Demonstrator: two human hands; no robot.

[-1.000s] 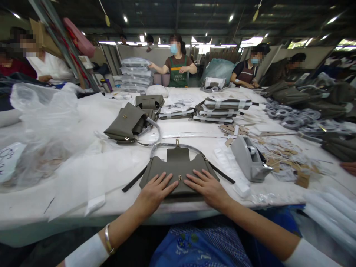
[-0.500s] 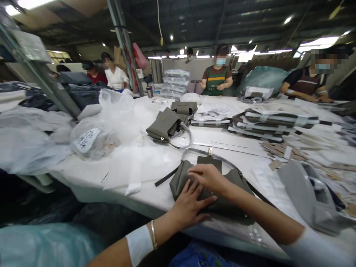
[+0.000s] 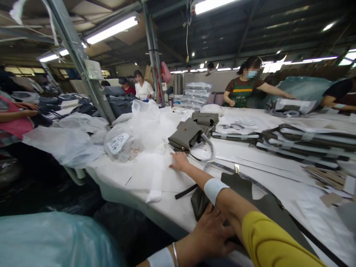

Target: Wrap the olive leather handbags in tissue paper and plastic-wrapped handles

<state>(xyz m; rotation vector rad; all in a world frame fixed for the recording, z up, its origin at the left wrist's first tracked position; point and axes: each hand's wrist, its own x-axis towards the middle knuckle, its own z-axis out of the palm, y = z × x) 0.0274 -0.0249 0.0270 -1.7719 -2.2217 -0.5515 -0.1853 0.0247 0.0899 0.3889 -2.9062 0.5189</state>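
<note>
A dark olive leather handbag lies on the white-covered table in front of me, its flap with a gold-coloured clasp turned up and away. My left hand rests on the bag's near side with fingers spread; my right forearm hides part of them. Stretched across the bag, my right hand touches thin white sheets on the table, its thumb and fingers apart. Just beyond that hand sits another olive handbag, its strap wrapped in clear film.
Clear plastic bags, one with a handwritten label, lie at the left. Stacked olive pieces with white padding and cardboard scraps are at the right. A metal post rises at the left. A co-worker in a green apron stands across the table.
My right hand has left the bag and reached forward and left to the white sheets. My left hand stays on the bag. The view has turned left, and the co-worker's arm now stretches right.
</note>
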